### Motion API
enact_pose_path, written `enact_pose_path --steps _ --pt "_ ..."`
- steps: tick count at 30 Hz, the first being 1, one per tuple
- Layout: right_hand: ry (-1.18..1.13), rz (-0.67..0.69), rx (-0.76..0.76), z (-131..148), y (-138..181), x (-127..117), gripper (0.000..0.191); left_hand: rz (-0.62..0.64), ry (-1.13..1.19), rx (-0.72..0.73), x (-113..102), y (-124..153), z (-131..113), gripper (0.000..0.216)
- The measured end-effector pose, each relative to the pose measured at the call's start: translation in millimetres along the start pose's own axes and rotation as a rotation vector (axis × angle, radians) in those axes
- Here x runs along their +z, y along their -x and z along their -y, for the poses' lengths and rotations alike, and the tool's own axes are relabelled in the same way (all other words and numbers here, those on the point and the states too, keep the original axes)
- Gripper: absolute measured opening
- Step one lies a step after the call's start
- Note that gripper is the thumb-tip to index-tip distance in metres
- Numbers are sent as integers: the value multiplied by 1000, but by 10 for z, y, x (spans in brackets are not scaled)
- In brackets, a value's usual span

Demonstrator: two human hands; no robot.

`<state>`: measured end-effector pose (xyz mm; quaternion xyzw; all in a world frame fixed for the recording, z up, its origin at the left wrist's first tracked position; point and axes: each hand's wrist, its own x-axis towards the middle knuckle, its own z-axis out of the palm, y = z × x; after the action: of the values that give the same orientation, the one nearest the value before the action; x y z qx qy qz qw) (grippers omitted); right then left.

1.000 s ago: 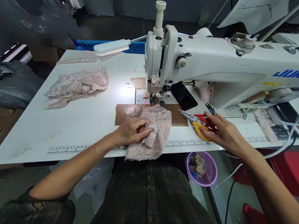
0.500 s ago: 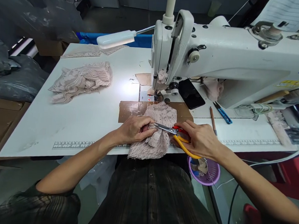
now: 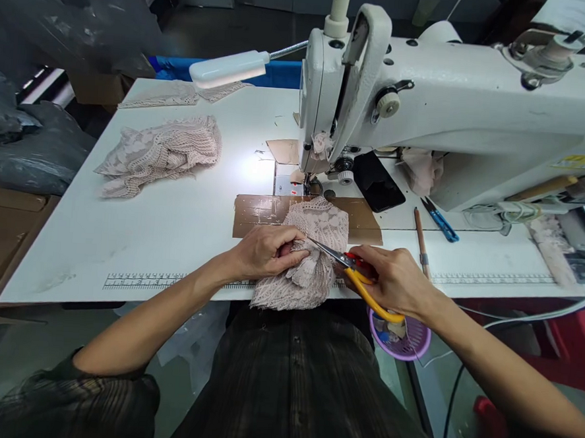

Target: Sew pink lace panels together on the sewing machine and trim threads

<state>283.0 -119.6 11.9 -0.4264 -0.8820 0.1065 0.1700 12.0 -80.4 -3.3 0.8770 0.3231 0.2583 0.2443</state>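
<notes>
Between the thumb and fingers of my left hand [image 3: 269, 250] a gathered edge of pale pink lace fabric [image 3: 317, 220] is pinched. The lace lies partly on a brown strip [image 3: 258, 213] and hangs over the table's front edge. My right hand [image 3: 392, 278] is closed round scissors [image 3: 362, 288] with yellow and red handles. Their blades point up and left, with the tips close to my left fingertips at the bunched lace. Whether the tips touch the fabric I cannot tell. The needle area of a white sewing machine [image 3: 429, 88] stands just behind the lace.
More lace [image 3: 165, 152] lies crumpled on the white table [image 3: 73, 245] at left. Right of the needle are a black phone [image 3: 378, 181], a brown pencil-like tool [image 3: 421, 240] and blue thread snips [image 3: 441, 220]. A purple basket [image 3: 421, 339] sits below the table edge. A lamp [image 3: 229, 70] reaches in from behind.
My right hand has drawn slightly right with the scissors, whose blades now tilt more steeply. My left hand keeps its pinch on the lace. The whole view has shifted a little.
</notes>
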Motion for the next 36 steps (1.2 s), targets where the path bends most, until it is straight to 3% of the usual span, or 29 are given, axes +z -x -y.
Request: enact_pose_path --steps 3,7,9,13,16,20,24,29,36 --pt "-59 -84 87 -54 77 -59 34 -2 21 -13 -14 3 -9 22" --pt "190 -230 336 -228 217 -138 43 -77 57 -13 -48 9 -88 32" --pt "254 -221 397 -331 296 -176 45 -136 13 -63 -90 33 -165 32" --pt "264 -134 314 -497 374 -270 40 -126 -50 -242 -278 176 -323 16" --pt "270 -241 256 -507 263 -295 34 -135 -35 -381 -499 358 -353 27" --pt "72 -334 112 -283 -85 -154 25 -187 -54 -491 -797 645 -235 36" --pt "-45 -261 -49 33 -441 118 24 -211 -186 -595 -994 893 -52 45" --pt "-72 -157 -115 267 -824 331 28 -92 -233 -794 -1094 1033 -31 55" --pt "311 249 238 474 -1605 384 40 -96 -221 -818 -1045 1136 5 57"
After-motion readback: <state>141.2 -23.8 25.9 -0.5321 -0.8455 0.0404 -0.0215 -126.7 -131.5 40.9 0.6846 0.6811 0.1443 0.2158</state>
